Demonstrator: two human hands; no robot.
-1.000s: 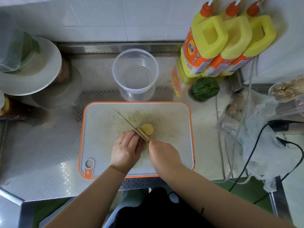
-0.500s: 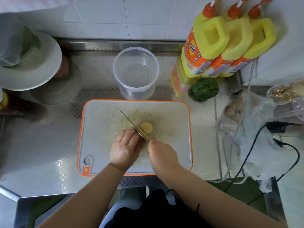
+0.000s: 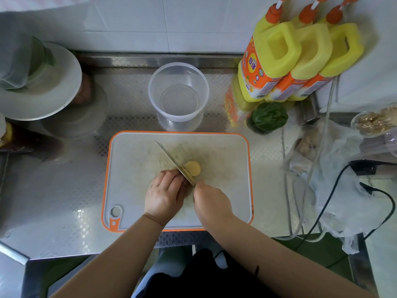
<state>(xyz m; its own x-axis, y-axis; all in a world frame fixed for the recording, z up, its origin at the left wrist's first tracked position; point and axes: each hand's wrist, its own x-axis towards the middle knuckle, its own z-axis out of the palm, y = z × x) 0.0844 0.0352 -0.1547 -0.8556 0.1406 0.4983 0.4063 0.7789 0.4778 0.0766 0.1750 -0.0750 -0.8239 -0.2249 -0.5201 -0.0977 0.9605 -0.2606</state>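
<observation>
Finding: little has changed over the last second. The knife (image 3: 171, 160) stands at the same slant across the middle of the cutting board (image 3: 225, 194), tip pointing away and to the left, its edge down against the food. The small differences between the views appear to come from the head camera shifting, not from the hands. The right hand (image 3: 211, 203) keeps its fingers wrapped tightly around the handle, which is hidden beneath it. The left hand (image 3: 165, 194) remains just left of the blade, fingers curled down over the uncut stub, which they cover almost entirely. A pale yellow round slice (image 3: 194, 168) lies flat just right of the blade, touching it, in the same spot as before, and no new slice has visibly dropped. Assessment: the slicing is under way and sits mid-stroke or between strokes. How much stub remains cannot be told. The left knuckles sit very close to the blade, so finger clearance is the main risk as the stub shortens. The clear container (image 3: 178, 91) stands on the tabletop (image 3: 53, 201) just beyond the board and holds no slices.
</observation>
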